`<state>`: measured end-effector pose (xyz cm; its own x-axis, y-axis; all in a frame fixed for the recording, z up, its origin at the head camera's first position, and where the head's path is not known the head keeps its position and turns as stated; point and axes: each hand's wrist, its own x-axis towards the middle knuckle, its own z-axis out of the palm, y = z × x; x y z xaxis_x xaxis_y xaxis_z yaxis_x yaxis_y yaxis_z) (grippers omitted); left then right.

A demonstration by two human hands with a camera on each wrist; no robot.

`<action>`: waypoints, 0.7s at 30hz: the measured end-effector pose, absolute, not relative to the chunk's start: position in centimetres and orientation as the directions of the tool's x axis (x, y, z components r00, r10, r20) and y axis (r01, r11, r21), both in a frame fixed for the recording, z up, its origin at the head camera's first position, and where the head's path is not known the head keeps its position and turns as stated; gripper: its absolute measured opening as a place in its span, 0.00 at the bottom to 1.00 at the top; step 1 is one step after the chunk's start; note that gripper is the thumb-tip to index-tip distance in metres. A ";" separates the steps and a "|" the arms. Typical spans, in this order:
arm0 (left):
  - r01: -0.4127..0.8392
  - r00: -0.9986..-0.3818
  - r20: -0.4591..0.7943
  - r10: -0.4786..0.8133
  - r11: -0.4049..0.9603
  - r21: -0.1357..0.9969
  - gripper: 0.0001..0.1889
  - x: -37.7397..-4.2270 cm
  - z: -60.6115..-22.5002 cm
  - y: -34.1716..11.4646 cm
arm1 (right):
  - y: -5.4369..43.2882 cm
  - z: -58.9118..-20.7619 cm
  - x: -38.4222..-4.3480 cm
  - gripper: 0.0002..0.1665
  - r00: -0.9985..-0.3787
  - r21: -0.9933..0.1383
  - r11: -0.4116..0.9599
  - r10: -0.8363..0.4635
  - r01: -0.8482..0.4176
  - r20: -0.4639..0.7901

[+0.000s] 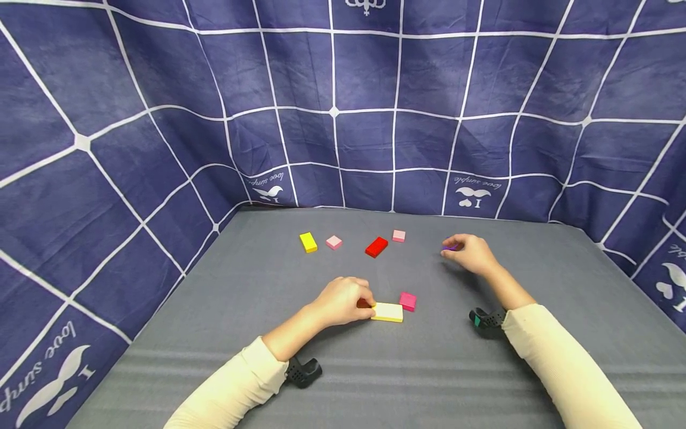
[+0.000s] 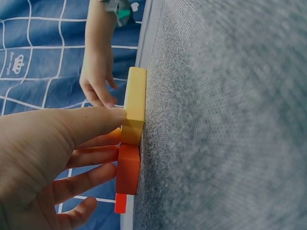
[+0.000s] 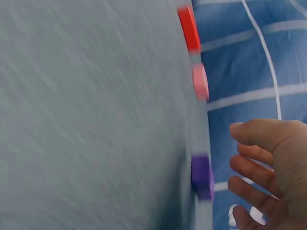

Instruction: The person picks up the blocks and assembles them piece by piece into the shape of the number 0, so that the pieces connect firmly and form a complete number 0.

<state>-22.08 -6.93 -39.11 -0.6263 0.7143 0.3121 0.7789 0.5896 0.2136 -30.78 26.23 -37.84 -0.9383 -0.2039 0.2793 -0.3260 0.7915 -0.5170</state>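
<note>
My left hand [image 1: 343, 301] pinches the left end of a pale yellow block [image 1: 387, 312], thumb at the near edge. An orange block [image 2: 128, 167] lies beside it by the other fingertips, mostly hidden by the hand in the head view. Touching or nearly touching the yellow block's far right corner is a crimson block [image 1: 408, 301]. Farther back, my right hand [image 1: 471, 253] hovers by a purple block [image 3: 202, 176], fingers loosely bent and spread. In the right wrist view, a gap shows between fingertips and block.
Along the far part of the grey table [image 1: 241, 262] lie a bright yellow block [image 1: 308, 242], a pink block [image 1: 334, 242], a red block [image 1: 377, 247] and a second pink block [image 1: 399, 236]. A blue checked curtain [image 1: 364, 143] hangs behind and at the sides.
</note>
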 end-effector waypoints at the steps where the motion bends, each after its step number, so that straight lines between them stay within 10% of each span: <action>1: 0.779 -0.626 0.312 0.714 0.588 0.217 0.04 -22.1 -39.2 -6.9 | 26.7 -37.9 -31.2 0.17 -0.944 -0.516 0.800 -0.187 -0.307 0.270; 21: 0.776 -0.629 0.321 0.708 0.593 0.213 0.04 -22.2 -39.4 -6.9 | 28.8 -39.3 -34.5 0.24 -0.978 -0.517 0.831 -0.155 -0.205 0.138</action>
<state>-22.21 -6.87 -39.42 -0.6291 0.7078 0.3214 0.7763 0.5934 0.2127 -34.47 28.75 -39.31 -0.9782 -0.1551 0.1382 -0.2048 0.8312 -0.5168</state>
